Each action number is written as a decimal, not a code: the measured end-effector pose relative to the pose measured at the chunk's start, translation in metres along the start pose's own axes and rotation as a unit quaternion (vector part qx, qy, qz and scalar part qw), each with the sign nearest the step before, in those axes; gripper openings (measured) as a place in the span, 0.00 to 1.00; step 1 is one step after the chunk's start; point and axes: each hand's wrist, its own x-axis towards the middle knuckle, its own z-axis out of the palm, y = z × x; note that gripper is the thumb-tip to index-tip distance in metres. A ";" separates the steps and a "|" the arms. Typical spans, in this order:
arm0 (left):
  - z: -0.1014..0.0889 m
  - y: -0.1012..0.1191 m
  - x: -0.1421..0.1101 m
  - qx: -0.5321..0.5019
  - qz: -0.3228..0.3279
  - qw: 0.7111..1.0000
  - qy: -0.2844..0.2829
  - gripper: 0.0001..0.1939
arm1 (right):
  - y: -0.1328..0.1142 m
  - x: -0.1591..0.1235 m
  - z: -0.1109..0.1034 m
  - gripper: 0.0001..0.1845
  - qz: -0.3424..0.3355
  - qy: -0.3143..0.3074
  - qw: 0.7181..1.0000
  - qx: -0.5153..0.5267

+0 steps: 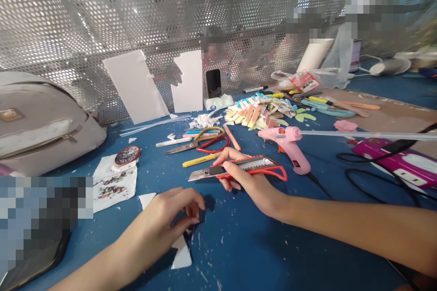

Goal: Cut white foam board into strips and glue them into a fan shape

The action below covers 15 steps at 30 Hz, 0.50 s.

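Note:
My right hand (244, 177) grips a red and black box cutter (235, 168), its metal blade pointing left over the blue table (259, 245). My left hand (170, 218) is closed in a pinch on a small dark piece (200, 215) near the table's front. A white foam scrap (182, 254) lies just under that hand. Red-handled scissors (201, 144) and a yellow marker (200, 160) lie just beyond the cutter.
A pink glue gun (290, 143) with a long glue stick lies right of the cutter, its black cable (375, 191) looping across the table. A heap of coloured foam pieces (262, 113), white foam boards (136, 86), a grey backpack (41, 122) and a magenta power strip (399, 161) stand around.

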 end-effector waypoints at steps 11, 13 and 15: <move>-0.018 0.001 -0.002 0.049 -0.033 0.995 -0.079 0.15 | 0.002 0.001 -0.001 0.11 -0.001 -0.006 1.000 -0.003; -0.017 0.002 -0.002 0.054 -0.020 0.995 -0.087 0.14 | 0.002 0.000 -0.001 0.11 -0.002 -0.009 1.000 -0.005; -0.016 0.002 -0.003 0.063 -0.002 0.994 -0.091 0.13 | 0.001 -0.001 -0.001 0.11 -0.003 -0.010 1.000 -0.010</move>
